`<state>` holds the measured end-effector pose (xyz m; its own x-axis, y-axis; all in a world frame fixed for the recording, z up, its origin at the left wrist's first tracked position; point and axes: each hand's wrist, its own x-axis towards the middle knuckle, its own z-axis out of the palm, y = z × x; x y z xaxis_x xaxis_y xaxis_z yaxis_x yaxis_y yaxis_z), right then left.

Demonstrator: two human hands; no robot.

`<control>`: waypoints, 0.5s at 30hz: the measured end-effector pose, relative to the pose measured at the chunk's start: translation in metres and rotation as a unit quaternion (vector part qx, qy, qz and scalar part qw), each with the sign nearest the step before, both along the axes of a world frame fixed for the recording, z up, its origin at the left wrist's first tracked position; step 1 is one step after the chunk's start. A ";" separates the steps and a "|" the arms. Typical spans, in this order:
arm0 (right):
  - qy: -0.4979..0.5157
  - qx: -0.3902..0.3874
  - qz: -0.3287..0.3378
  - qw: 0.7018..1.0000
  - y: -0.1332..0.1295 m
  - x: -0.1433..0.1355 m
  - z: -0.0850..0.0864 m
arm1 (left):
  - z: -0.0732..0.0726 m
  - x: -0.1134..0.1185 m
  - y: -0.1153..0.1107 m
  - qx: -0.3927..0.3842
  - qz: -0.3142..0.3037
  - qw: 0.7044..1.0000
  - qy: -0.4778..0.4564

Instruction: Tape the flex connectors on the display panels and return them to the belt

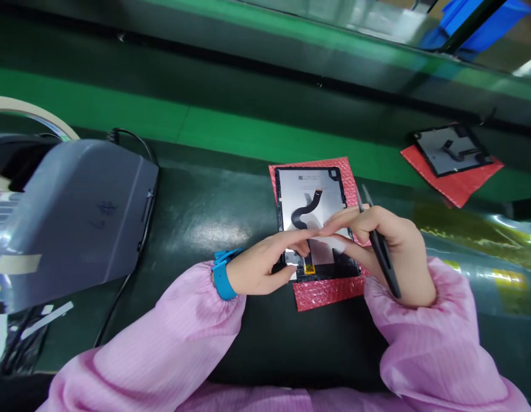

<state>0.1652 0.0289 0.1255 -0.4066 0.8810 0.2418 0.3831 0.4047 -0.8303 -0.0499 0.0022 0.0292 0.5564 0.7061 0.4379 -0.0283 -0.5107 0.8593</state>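
- Two green stripes run across the dark conveyor belt point(214, 194), which fills most of your view from nine o'clock to three o'clock.
- Your pink sleeves point(179, 343) come in from six o'clock, one on each side.
- At nine o'clock sits a grey machine housing point(76, 212), with a black cable point(137, 252) trailing down its right edge.
- Just right of centre lies a pink bubble-wrap sheet point(329, 289), and on it the display panel point(312, 191) rests face down, its silver back up. A black flex ribbon point(306, 209) curves across that back.
- At two o'clock, well apart from you, a second panel point(452, 150) lies on a red sheet point(458, 183).
- Your right hand point(394, 252) lies over the panel's right edge, at about four o'clock from its middle. The forefinger stretches left, flat over the panel; the other fingers curl around black tweezers point(379, 246), which cross the back of the hand with the tips pointing to twelve o'clock.
- Your left hand point(261, 266) reaches in from eight o'clock. Its fingers are pressed together and extended, their tips meeting your right forefinger over the panel's lower half, while the thumb rests at the panel's bottom-left corner.
- A blue wristband point(222, 277) circles your left wrist.
- A small yellow tab point(309, 269) shows at the panel's bottom edge, between your hands.
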 end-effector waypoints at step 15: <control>0.076 -0.214 -0.021 0.974 0.010 0.001 -0.037 | 0.007 0.000 -0.009 0.205 0.072 0.889 0.402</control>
<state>0.1665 0.0391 0.0885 -0.3569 0.9291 -0.0972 0.2518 -0.0046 -0.9678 -0.0500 -0.0064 0.0362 0.7226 0.6685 0.1759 0.6029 -0.7340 0.3127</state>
